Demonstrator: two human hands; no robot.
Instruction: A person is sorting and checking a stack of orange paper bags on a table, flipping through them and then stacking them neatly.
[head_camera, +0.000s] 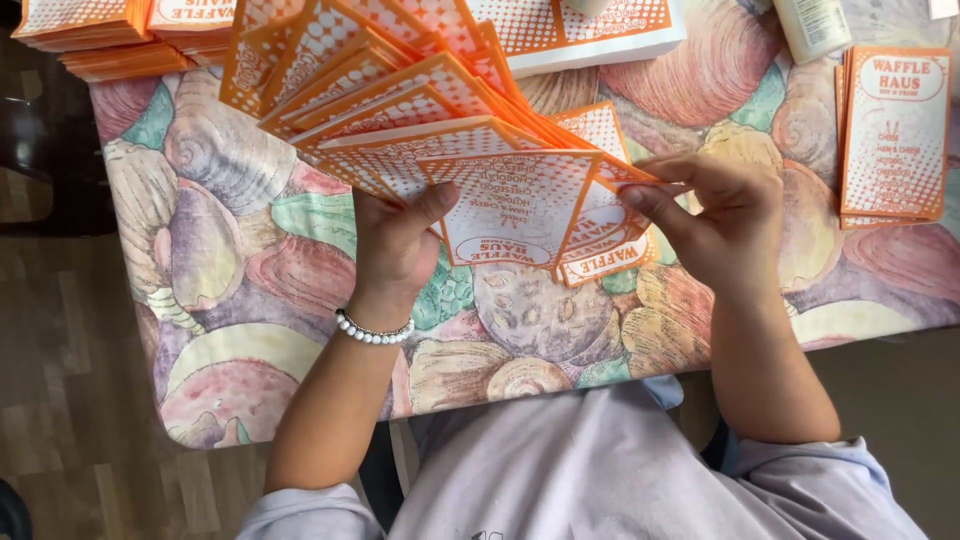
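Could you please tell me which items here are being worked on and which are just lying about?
In hand:
left hand
right hand
fanned orange-and-white paper bags

Lying about:
bag pile at the right
bag stacks, far left
white bottle
shell-print tablecloth

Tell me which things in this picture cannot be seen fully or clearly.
- Head view: stacks at top left, cut off by the upper edge.
- Head view: white bottle at top right, its top cut off.
- Head view: lower bags of the fan, covered by upper ones.
- Head view: left hand fingers, hidden behind the bags.
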